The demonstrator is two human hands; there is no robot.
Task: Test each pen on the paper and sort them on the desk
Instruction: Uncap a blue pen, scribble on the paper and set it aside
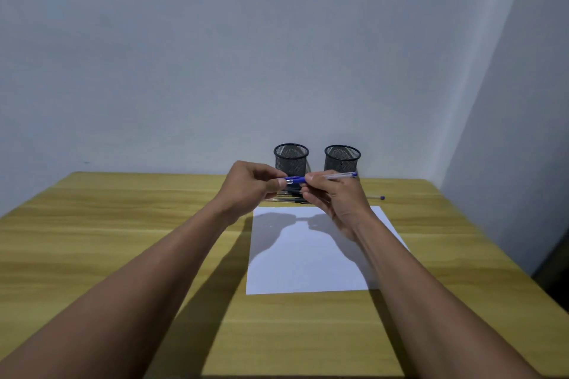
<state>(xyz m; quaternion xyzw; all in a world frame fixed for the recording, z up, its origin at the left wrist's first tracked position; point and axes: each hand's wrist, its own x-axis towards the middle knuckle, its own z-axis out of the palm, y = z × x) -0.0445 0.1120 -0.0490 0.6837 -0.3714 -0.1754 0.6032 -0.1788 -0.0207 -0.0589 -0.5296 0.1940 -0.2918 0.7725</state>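
While raised, hands [295, 191] pinching pen [295, 179]

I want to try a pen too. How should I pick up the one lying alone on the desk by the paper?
Pinch the lone pen from above at the middle of its clear barrel. It lies flat on the desk, blue cap pointing right, nothing touching it, so fingers fit either side. It looks thin, so pinch gently.

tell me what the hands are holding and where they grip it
One pen, held level above the paper. The left hand pinches its blue cap end; the right hand grips the clear barrel near the middle.
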